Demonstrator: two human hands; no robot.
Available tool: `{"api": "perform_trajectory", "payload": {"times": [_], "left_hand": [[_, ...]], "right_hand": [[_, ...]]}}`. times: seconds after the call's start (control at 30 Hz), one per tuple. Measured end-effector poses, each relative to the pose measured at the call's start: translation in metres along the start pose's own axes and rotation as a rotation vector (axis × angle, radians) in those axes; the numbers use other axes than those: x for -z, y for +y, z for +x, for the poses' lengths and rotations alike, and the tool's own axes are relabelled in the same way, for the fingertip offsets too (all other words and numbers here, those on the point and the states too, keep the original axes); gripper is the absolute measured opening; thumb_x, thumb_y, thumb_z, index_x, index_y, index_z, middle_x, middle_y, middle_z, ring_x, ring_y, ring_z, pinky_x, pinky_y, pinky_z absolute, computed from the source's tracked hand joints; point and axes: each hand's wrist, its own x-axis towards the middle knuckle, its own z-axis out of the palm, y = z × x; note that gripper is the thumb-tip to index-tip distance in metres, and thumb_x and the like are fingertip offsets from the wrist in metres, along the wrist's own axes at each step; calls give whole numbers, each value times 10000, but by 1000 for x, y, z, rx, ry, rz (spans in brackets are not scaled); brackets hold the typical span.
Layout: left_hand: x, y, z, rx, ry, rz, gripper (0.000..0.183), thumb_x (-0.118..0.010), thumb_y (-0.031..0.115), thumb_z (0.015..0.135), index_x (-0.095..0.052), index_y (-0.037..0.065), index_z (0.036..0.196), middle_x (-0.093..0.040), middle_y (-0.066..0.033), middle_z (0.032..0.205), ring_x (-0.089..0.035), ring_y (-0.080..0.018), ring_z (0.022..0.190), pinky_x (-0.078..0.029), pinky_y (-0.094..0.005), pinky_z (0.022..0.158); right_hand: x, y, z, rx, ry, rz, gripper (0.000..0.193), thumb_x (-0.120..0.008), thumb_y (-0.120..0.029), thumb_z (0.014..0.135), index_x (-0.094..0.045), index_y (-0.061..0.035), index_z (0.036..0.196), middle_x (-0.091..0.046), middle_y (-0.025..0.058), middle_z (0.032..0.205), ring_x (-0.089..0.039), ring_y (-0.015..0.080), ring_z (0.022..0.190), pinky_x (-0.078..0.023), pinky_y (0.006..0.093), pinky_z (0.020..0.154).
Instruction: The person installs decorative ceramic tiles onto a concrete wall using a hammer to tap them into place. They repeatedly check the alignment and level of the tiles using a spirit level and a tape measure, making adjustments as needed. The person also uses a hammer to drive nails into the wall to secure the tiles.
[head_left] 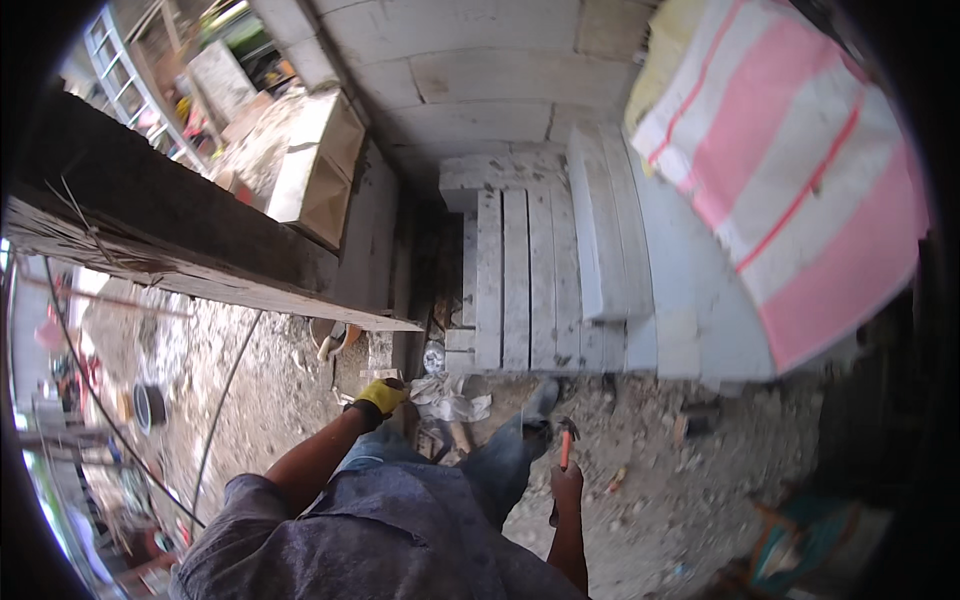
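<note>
My right hand is wrapped round the orange handle of a claw hammer, held upright with its dark metal head uppermost, close to my right leg. My left hand wears a yellow work glove and hovers in front of my left thigh. Its fingers are too small and blurred to show whether they hold anything. Just past that hand, crumpled whitish plastic lies on the ground by my feet. Grey-white wooden planks lie side by side beyond my feet, against the block wall.
A thick wooden beam juts in from the left at a height. Pink-and-white striped sheeting hangs at the right. Rubble covers the ground. Behind the planks rises a block wall. A black bucket sits far left.
</note>
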Motion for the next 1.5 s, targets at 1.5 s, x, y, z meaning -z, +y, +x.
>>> {"api": "perform_trajectory", "payload": {"times": [1.5], "left_hand": [[207,-25,329,-912,632,-2560,112,-486,225,966,-572,154,962,-653,4,1036,-534,-48,631,-378,-237,468]], "right_hand": [[-172,-520,320,275,-971,159,369,-607,-56,922,-518,56,1262,-533,-4,770,-468,34,600,-377,201,531]]}}
